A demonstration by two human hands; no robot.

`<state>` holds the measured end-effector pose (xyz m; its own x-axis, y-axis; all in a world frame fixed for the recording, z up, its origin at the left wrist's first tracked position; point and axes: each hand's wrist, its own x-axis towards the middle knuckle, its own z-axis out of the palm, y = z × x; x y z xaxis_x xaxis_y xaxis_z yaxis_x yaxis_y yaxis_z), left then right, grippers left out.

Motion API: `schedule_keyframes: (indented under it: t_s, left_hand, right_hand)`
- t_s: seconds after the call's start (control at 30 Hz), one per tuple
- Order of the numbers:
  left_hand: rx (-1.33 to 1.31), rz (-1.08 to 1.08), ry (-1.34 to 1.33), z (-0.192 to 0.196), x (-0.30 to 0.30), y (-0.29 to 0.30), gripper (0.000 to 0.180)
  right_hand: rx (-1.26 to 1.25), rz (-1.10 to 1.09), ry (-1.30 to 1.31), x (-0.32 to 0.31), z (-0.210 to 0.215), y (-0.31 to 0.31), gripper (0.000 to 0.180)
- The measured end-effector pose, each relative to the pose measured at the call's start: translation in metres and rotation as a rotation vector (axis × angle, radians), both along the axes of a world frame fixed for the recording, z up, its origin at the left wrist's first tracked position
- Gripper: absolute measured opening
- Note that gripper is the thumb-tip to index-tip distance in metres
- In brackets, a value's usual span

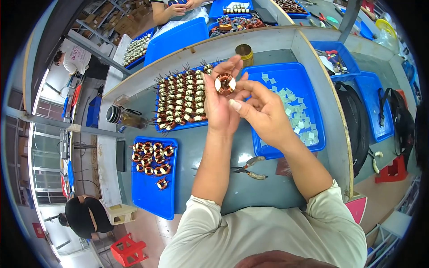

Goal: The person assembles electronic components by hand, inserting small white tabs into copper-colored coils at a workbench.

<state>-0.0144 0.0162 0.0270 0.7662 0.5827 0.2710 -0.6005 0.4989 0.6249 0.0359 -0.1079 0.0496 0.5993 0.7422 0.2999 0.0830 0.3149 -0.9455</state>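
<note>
My left hand, palm up with the fingers reaching away from me, holds a ring-shaped copper wire coil with white pieces on it. Close to the coil's right side, the fingers and thumb of my right hand are bent toward each other; whatever lies between them is hidden. Behind my left hand, a blue tray is filled with rows of similar coils. Under and beyond my right hand, another blue tray holds many small pale square pieces.
A third blue tray at left carries several coils. Pliers lie on the grey bench before me. A tin and a bottle stand farther back. Wooden partitions edge the bench; another person's hands show beyond.
</note>
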Motion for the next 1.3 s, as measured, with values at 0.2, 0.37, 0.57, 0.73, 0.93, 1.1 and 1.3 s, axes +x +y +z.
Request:
schedule_keyframes:
  t_s: [0.2,0.37,0.57,0.73,0.93,1.1,1.3]
  left_hand:
    - [0.308,0.114,0.089,-0.003,0.007,-0.009,0.079]
    - [0.391,0.108,0.114,-0.010,0.014,-0.019,0.088]
    - [0.377,0.151,0.133,-0.002,0.006,-0.022,0.068]
    - [0.485,0.102,0.033,0.002,-0.002,-0.011,0.073]
    - [0.831,0.107,0.336,0.023,-0.019,0.000,0.062]
    - [1.037,0.351,0.456,0.019,-0.019,-0.003,0.059]
    - [0.732,0.403,0.365,0.025,-0.015,-0.007,0.046]
  right_hand:
    - [0.009,0.054,0.186,0.002,0.003,-0.002,0.046]
    - [0.137,-0.051,0.199,0.007,-0.007,0.006,0.042]
    - [0.146,-0.039,0.176,0.019,-0.006,0.000,0.037]
    - [0.238,-0.037,0.265,0.015,-0.006,0.003,0.029]
    - [0.179,0.000,0.295,0.028,-0.009,0.001,0.031]
    - [0.141,-0.012,0.250,0.019,-0.004,0.000,0.039]
    - [0.070,-0.202,-0.128,0.013,0.007,-0.008,0.042]
